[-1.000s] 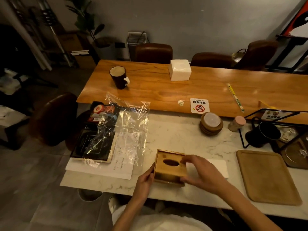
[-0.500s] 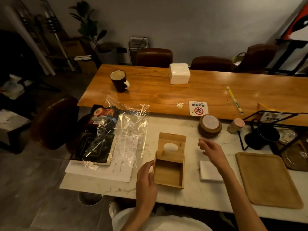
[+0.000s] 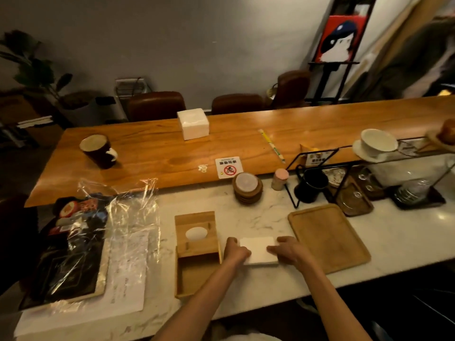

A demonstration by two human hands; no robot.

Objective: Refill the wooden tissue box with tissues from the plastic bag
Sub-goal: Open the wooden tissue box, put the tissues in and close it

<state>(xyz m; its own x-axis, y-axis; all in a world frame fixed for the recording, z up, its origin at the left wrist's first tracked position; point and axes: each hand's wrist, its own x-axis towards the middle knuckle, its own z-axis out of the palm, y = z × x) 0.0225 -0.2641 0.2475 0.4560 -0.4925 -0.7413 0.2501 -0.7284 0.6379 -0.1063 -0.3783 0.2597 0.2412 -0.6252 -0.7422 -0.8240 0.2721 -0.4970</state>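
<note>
The wooden tissue box (image 3: 197, 274) lies open on the marble counter, its lid (image 3: 196, 233) with an oval hole tipped back; the inside looks bare. Just right of it a flat white stack of tissues (image 3: 259, 249) rests on the counter. My left hand (image 3: 235, 252) grips the stack's left edge and my right hand (image 3: 290, 252) grips its right edge. A crumpled clear plastic bag (image 3: 128, 217) lies to the left over papers and a dark board. A second white tissue block (image 3: 193, 123) stands far back on the wooden table.
A wooden tray (image 3: 328, 238) lies right of my hands. Behind are stacked coasters (image 3: 247, 188), a small pink-capped jar (image 3: 280, 179), a black wire rack with a black cup (image 3: 310, 184), and a dark mug (image 3: 98, 151) on the wooden table. Chairs line the far side.
My left hand left the box and both hands moved onto the white tissue stack. The view shifted right. The box lid stays tipped open.
</note>
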